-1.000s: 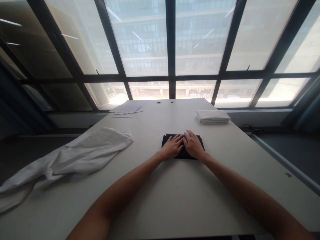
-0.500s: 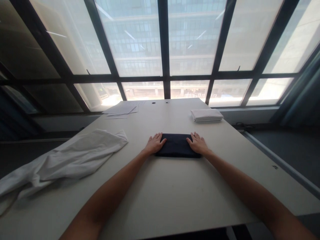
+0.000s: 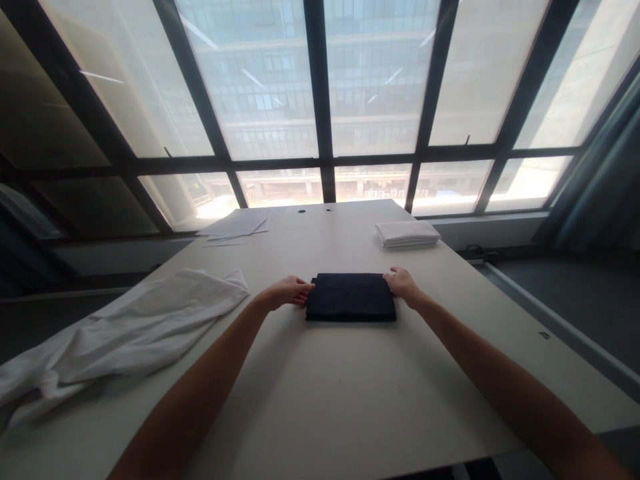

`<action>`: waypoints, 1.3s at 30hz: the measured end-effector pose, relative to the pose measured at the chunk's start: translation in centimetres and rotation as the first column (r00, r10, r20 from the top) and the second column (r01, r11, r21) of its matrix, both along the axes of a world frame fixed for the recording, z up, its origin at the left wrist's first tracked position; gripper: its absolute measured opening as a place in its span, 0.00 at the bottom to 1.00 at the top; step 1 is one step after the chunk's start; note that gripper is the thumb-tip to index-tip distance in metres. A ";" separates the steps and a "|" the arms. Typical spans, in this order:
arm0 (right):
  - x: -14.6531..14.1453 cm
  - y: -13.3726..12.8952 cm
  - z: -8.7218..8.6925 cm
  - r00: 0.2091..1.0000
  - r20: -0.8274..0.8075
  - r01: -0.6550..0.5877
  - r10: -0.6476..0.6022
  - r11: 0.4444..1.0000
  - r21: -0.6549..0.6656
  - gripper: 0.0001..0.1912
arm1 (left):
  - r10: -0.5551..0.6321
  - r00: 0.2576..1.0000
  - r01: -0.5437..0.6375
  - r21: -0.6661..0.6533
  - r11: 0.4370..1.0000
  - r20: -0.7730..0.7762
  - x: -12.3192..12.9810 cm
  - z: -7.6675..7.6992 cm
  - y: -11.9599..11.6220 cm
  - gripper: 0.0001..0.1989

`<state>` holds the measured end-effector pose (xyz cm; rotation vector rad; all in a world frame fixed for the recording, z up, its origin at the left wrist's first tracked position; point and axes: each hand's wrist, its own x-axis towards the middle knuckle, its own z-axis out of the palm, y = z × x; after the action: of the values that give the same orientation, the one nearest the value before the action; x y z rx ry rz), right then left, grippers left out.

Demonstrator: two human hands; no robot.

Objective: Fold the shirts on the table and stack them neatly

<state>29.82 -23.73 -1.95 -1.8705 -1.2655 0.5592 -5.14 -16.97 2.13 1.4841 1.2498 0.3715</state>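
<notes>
Nearest, across the bottom of the frame, the pale, flat tabletop (image 3: 345, 407), near edge slanting through the lower right. At the left of the frame, a long, rumpled white cloth (image 3: 150, 327), trailing toward the lower-left corner. Just below the middle of the frame, lying flat, a navy-blue folded rectangle of fabric (image 3: 350, 297): long axis running left to right, a small uneven step at its upper-left corner, no clear front end to tell which way pointed. At the left short side, the left hand (image 3: 291, 291), fingertips meeting the edge, fingers loosely bent; at the upper-right corner, the right hand (image 3: 403, 285), fingers curled against the fabric. Cannot tell in either case whether pinching or merely resting there. Judged from this: folding seemingly done, edges in reach for squaring or lifting; next move likely calling for an even hold at both short sides, layers kept together. Farther, right of centre, a neatly folded white cloth (image 3: 407, 235); left of centre, loose white paper sheets (image 3: 236, 227); beyond, filling the top of the frame, dark-framed glass window panes (image 3: 373, 100).
</notes>
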 end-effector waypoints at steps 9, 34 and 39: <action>-0.8 -1.0 0.6 0.966 -0.254 0.033 -0.050 0.997 -0.070 0.34 | 0.017 0.962 0.034 -0.181 0.983 0.274 1.7 0.0 -1.7 0.16; -3.7 -2.5 1.9 0.515 -0.832 -0.299 0.206 0.953 0.050 0.18 | -0.044 0.761 -0.238 0.342 0.909 0.647 5.8 4.8 -5.1 0.48; -0.9 -1.5 3.3 0.516 -0.841 -0.162 0.163 0.983 0.091 0.13 | 0.025 0.727 -0.280 0.264 0.923 0.686 7.4 3.2 -2.7 0.46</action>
<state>28.90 -25.19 1.38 -1.1502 -0.7347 1.3759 2.31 -19.64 5.37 1.3371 0.7243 1.1950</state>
